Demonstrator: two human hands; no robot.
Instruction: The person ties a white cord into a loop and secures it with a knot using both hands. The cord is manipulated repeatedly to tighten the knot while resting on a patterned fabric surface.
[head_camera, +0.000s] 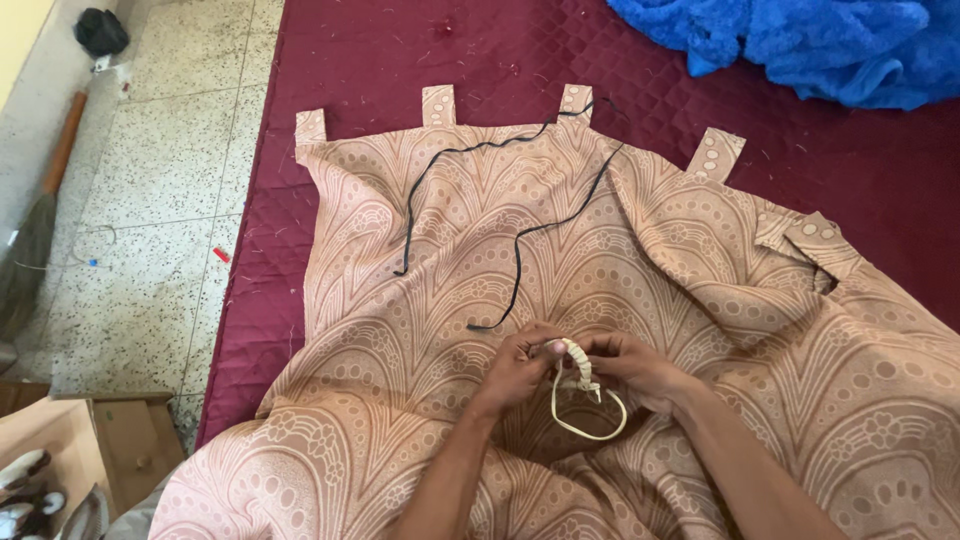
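Observation:
A beige patterned curtain with tab loops along its top edge lies spread over a maroon quilted mat. My left hand and my right hand meet over the middle of the cloth. Both pinch a cream cord, whose upper part is bunched and coiled between my fingers. A loop of the same cord hangs below my hands onto the fabric. A thin black string lies loose in curves on the curtain, just beyond my hands.
A blue fluffy blanket is heaped at the mat's far right corner. Speckled tile floor runs along the left, with a broom on it. A wooden box stands at the lower left.

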